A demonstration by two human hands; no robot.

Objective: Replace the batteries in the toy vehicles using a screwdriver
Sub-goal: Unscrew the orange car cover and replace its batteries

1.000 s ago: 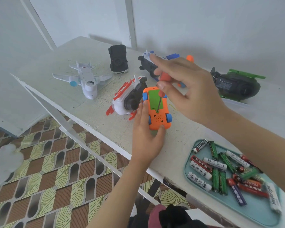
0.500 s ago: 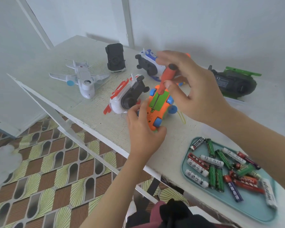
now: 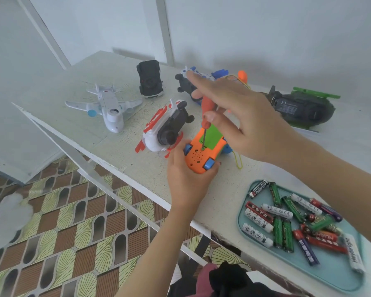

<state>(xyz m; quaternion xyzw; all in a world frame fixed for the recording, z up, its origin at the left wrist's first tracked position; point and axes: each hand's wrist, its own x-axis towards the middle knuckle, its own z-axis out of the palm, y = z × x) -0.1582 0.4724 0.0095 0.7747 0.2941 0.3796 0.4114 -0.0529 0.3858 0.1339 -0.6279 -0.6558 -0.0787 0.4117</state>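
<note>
An orange toy car with blue wheels lies belly-up near the table's front edge, its green battery cover facing me. My left hand grips the car's near end from below. My right hand pinches the red handle of a small screwdriver between thumb and fingers; the index finger points out to the left. The screwdriver stands nearly upright with its tip on the car's underside at the edge of the green cover.
A teal tray with several loose batteries sits at the front right. Around the car lie a white-and-red toy, a white plane, a black car, a blue-white toy and a dark green helicopter. A table edge runs diagonally.
My left hand turned the orange car and tilted it back toward me. My right hand brought the screwdriver more upright, its tip staying at the green cover.
</note>
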